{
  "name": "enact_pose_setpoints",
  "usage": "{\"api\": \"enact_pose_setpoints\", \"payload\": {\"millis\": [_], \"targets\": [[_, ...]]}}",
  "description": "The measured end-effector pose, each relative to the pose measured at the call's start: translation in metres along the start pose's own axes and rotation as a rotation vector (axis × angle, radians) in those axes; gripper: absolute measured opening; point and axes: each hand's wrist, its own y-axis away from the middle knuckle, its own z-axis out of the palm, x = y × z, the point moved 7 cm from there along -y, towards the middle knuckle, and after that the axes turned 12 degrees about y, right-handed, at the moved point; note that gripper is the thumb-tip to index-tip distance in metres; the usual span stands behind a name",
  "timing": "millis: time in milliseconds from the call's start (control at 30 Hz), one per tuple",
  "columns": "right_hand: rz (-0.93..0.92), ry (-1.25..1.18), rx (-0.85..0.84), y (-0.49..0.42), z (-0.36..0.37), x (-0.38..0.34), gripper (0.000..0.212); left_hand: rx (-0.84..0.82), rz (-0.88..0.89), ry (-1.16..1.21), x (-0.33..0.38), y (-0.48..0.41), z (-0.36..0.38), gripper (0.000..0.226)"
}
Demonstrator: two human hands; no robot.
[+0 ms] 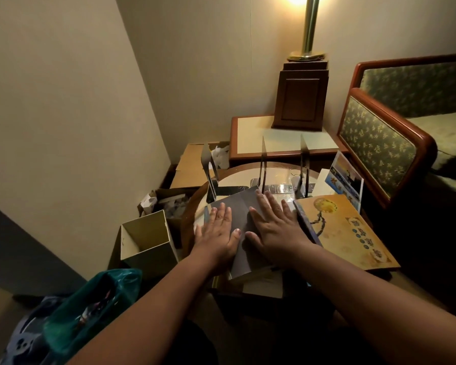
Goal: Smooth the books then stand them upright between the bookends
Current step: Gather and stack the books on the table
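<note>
A grey book (241,206) lies flat on the round table (195,196), on top of other books. My left hand (219,233) rests palm down on its left half, fingers spread. My right hand (277,230) lies flat on its right half. An orange-covered book (348,233) lies flat to the right, touching the stack. Three metal bookends stand upright behind: left (208,175), middle (263,164), right (304,167). A picture book (345,177) leans upright at the far right of the bookends.
An open cardboard box (148,238) stands left of the table, with a teal bag (90,306) in front of it. A side table (282,138) with a lamp base (299,98) sits behind. An upholstered sofa (385,143) is on the right.
</note>
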Motion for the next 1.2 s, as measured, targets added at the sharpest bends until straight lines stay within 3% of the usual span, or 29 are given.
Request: {"api": "enact_pose_setpoints", "payload": {"millis": [333,567,800,967,1100,1200], "targets": [[-0.048,-0.084,-0.104,-0.01,0.019,0.0,0.077,0.051,-0.067,0.104,-0.018,-0.055,-0.021,0.07],[-0.088,-0.044,-0.12,-0.015,0.021,-0.001,0.082,0.139,-0.026,0.368,-0.029,-0.048,-0.034,0.065],[-0.13,0.019,-0.171,-0.027,0.01,-0.022,0.073,0.197,-0.092,0.724,-0.072,-0.004,-0.042,0.07],[-0.171,0.013,-0.148,-0.027,0.007,-0.044,0.065,0.183,-0.185,0.986,-0.088,0.032,-0.035,0.06],[-0.264,-0.012,-0.123,-0.024,0.007,-0.052,0.064,0.126,-0.255,1.232,-0.097,0.05,-0.035,0.067],[-0.291,-0.045,-0.117,-0.024,0.007,-0.053,0.063,0.046,-0.277,1.285,-0.094,0.053,-0.038,0.077]]}}
